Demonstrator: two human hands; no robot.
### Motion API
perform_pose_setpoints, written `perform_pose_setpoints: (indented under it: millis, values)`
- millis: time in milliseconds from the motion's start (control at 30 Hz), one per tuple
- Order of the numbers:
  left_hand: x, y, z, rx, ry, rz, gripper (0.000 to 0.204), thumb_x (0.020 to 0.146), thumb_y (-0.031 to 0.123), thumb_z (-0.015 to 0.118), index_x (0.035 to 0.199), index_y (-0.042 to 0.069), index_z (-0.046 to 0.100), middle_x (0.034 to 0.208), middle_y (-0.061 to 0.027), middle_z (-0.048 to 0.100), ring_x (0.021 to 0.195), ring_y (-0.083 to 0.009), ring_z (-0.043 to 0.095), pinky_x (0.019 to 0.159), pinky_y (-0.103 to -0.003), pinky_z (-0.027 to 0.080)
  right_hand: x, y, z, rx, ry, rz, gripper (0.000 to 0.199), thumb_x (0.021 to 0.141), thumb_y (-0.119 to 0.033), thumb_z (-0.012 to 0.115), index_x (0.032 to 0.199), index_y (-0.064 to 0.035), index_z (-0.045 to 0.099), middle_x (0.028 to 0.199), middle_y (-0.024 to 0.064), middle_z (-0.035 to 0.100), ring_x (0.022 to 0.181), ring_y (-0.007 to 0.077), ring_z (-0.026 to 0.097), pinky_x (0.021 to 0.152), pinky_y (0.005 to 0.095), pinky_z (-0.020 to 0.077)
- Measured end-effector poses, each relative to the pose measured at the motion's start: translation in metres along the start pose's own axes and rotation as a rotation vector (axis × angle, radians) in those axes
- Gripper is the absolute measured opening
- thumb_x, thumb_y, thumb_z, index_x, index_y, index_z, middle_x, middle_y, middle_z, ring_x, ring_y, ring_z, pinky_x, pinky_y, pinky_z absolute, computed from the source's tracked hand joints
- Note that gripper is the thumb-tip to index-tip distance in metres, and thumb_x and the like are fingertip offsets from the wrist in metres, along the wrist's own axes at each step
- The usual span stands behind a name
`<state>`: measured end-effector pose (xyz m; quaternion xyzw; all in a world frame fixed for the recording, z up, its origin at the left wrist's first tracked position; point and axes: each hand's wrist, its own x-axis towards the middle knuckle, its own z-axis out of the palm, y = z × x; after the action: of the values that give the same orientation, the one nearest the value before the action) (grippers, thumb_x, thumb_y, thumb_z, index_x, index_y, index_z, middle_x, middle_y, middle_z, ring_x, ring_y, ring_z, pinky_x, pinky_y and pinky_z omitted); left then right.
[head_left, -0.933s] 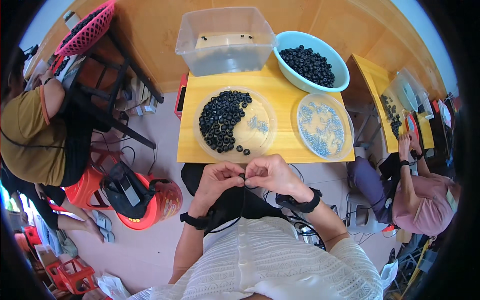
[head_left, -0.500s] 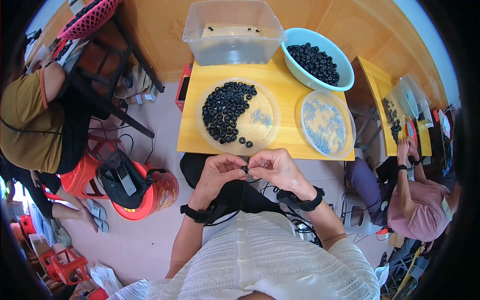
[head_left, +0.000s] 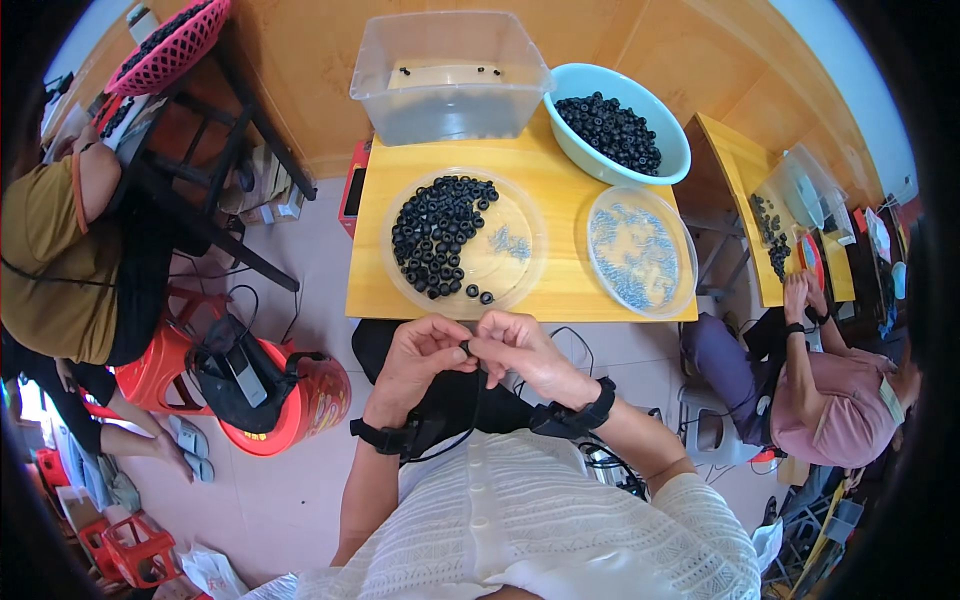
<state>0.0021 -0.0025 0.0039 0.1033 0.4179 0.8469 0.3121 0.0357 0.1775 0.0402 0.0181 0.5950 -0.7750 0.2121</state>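
head view, looking down: nearest to us, our white knitted top (head_left: 520,530) fills the lower edge, and both forearms rise from it, each with a black wrist strap (head_left: 575,415). our left hand (head_left: 420,355) and right hand (head_left: 520,350) meet just below the table edge, fingertips together, pinched on 1 small black ring (head_left: 465,348). both hands are closed on that ring; whether anything else sits between the fingers is too small to tell.

just past the hands stands the yellow table (head_left: 560,180). on its near half lies a clear round tray (head_left: 510,215) with a heap of black rings (head_left: 435,235) on its left side and a few small pale bits on its right. beside it, to the right, a second clear tray (head_left: 640,250) holds small light blue-grey parts. farther back, a light blue bowl (head_left: 600,85) is full of black rings, and to its left a clear plastic tub (head_left: 450,100) stands at the far edge with a few dark pieces inside.

to our left on the floor sits a red bucket (head_left: 310,400) with a black bag on it, and beyond it a person in an olive top (head_left: 50,270). to our right, a person in a pink top (head_left: 840,420) sits at another yellow table (head_left: 740,150), hands raised together.
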Motion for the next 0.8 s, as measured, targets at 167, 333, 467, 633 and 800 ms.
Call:
perform_pose_setpoints:
  millis: [167, 333, 467, 633, 800]
  values:
    - [-0.002, -0.002, -0.002, -0.086, 0.051, 0.035, 0.016, 0.079, -0.002, 0.062, 0.094, -0.001, 0.057, 0.091, -0.0115, 0.062, 0.078, -0.0164, 0.064, 0.07, -0.028, 0.056, 0.046, -0.017, -0.035, -0.62, 0.218, -0.222, 0.019, 0.087, -0.016, 0.051, 0.079, -0.0003, 0.057, 0.061, 0.0065, 0.053, 0.062, 0.0151, 0.057, 0.057, 0.0284, 0.0487]
    - [-0.005, 0.001, 0.002, -0.103, 0.053, 0.069, 0.017, 0.079, 0.0, 0.063, 0.095, 0.0, 0.056, 0.091, -0.0113, 0.061, 0.077, -0.0158, 0.063, 0.071, -0.028, 0.056, 0.125, -0.036, -0.109, -1.195, 0.499, -0.497, 0.022, 0.074, -0.001, 0.052, 0.092, -0.0002, 0.063, 0.081, 0.0183, 0.059, 0.085, 0.0373, 0.058, 0.077, 0.0422, 0.0465]
    - [-0.009, 0.003, -0.001, -0.102, 0.079, 0.087, 0.016, 0.079, 0.001, 0.063, 0.094, 0.0, 0.057, 0.091, -0.0111, 0.061, 0.077, -0.0152, 0.063, 0.072, -0.028, 0.056, 0.154, -0.035, -0.107, -1.346, 0.381, -0.416, 0.025, 0.072, 0.004, 0.05, 0.093, 0.0015, 0.063, 0.093, 0.0208, 0.06, 0.092, 0.0372, 0.057, 0.081, 0.0409, 0.0454]
    - [-0.01, 0.002, -0.006, -0.109, 0.084, 0.092, 0.016, 0.079, 0.001, 0.063, 0.094, 0.001, 0.057, 0.091, -0.0111, 0.062, 0.077, -0.015, 0.063, 0.071, -0.028, 0.056, 0.153, -0.027, -0.105, -1.221, 0.363, -0.419, 0.028, 0.071, 0.006, 0.05, 0.095, 0.0008, 0.064, 0.095, 0.0208, 0.061, 0.09, 0.0348, 0.059, 0.081, 0.037, 0.0465]
    - [-0.008, -0.001, -0.009, -0.124, 0.09, 0.077, 0.015, 0.08, 0.0, 0.062, 0.094, 0.0, 0.056, 0.092, -0.0111, 0.062, 0.078, -0.0151, 0.063, 0.071, -0.028, 0.056, 0.144, -0.046, -0.126, -1.034, 0.493, -0.474, 0.023, 0.073, 0.003, 0.051, 0.089, -0.0007, 0.067, 0.087, 0.0193, 0.064, 0.081, 0.0327, 0.062, 0.076, 0.0366, 0.0486]
